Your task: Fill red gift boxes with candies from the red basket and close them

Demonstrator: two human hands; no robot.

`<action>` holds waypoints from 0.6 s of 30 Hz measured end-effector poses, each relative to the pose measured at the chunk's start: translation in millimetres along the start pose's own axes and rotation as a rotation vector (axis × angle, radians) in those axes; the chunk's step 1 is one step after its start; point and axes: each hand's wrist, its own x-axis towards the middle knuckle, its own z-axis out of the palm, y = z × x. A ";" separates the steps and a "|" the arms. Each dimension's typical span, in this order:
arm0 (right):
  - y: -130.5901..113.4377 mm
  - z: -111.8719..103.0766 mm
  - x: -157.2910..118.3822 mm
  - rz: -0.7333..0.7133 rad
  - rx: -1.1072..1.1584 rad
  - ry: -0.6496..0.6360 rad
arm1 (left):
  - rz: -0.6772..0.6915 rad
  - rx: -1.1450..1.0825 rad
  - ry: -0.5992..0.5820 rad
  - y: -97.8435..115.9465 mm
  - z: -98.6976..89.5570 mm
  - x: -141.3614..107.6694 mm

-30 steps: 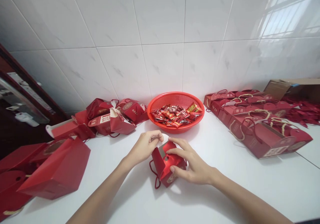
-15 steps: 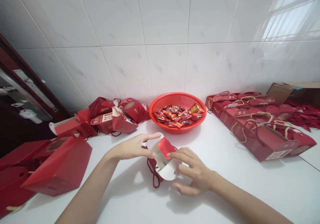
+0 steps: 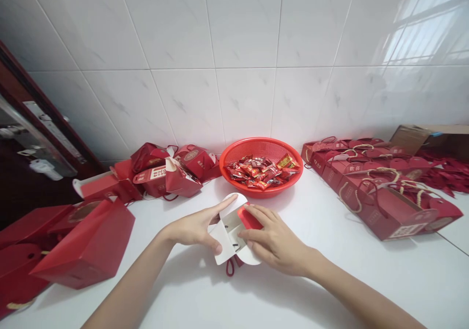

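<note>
A small gift box stands open at the top on the white table, its white inside facing up and its flaps spread. A dark red cord loop hangs at its near side. My left hand is closed on the box's left side, thumb on a white flap and index finger stretched along the far flap. From the right, my right hand grips the box, its fingers over a bright red piece and a white flap. Whether that red piece is a flap or a separate thing, I cannot tell.
Behind the box stands a red plastic basket of wrapped candies. Closed red boxes and larger red boxes lie at left. Rows of open red boxes fill the right, with a cardboard carton behind. A tiled wall bounds the back.
My right hand has moved up and left onto the box, its fingers closing over the red piece. The box has opened wider, and a left white flap is now folded out under my left thumb.
</note>
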 end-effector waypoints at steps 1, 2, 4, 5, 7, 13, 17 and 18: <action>-0.3 -1.3 -0.8 0.013 -0.028 -0.025 | 0.003 0.009 0.019 -0.4 1.1 0.2; -0.7 -2.0 -2.0 0.030 -0.054 -0.047 | 0.003 0.019 0.037 -0.7 2.2 0.5; -1.6 -1.7 -5.6 0.073 -0.073 -0.075 | -0.008 0.023 0.057 -0.9 4.4 1.1; -1.9 -0.6 -8.0 0.097 -0.058 -0.071 | -0.017 0.015 0.059 -1.1 5.3 1.6; -2.0 2.6 -13.4 0.158 0.037 -0.019 | -0.025 -0.013 0.059 -2.3 7.0 3.0; 1.2 7.8 -23.9 0.516 0.622 0.186 | 0.096 -0.117 -0.052 -13.3 11.5 11.4; 4.4 6.9 -23.4 0.584 0.884 0.206 | 0.139 -0.171 -0.068 -21.2 15.2 18.7; 5.9 7.7 -23.2 0.583 0.925 0.198 | 0.143 -0.177 -0.055 -22.6 15.9 21.1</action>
